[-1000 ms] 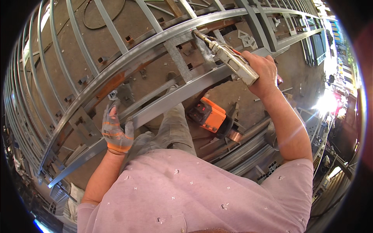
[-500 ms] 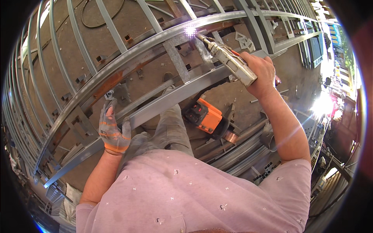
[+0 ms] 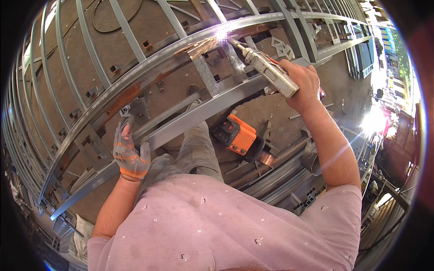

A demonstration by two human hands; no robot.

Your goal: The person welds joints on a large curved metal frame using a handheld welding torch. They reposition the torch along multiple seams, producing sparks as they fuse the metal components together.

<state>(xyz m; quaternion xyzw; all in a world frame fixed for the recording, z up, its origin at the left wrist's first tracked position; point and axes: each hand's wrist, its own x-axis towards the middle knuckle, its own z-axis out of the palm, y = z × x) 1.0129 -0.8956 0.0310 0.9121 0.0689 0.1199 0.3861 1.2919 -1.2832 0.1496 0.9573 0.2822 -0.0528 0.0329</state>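
My bare right hand (image 3: 304,86) is wrapped round a worn, light-coloured welding torch (image 3: 271,74). The torch nozzle points up and left at a bright arc (image 3: 221,36) on the curved metal rail (image 3: 174,46). Orange sparks fly left from the arc, and its glare hides the joint itself. Short upright pieces (image 3: 205,74) link that rail to the straight grey bar (image 3: 212,109) nearer me. My left hand (image 3: 131,151), in a grey and orange glove, lies against this bar with its fingers stretched out and thumb apart; whether its palm presses on the metal is hidden.
An orange and black machine (image 3: 239,135) with a copper-coloured wire spool (image 3: 267,158) stands on the floor beside my leg. Long metal tubes (image 3: 266,185) lie at the right. Parallel bars (image 3: 126,31) extend beyond the curved rail. A coiled cable (image 3: 97,28) rests on the floor at the far left.
Orange sparks now spray left from the arc, where none showed before. Both hands and the torch hold nearly the same place; the whole view has shifted slightly.
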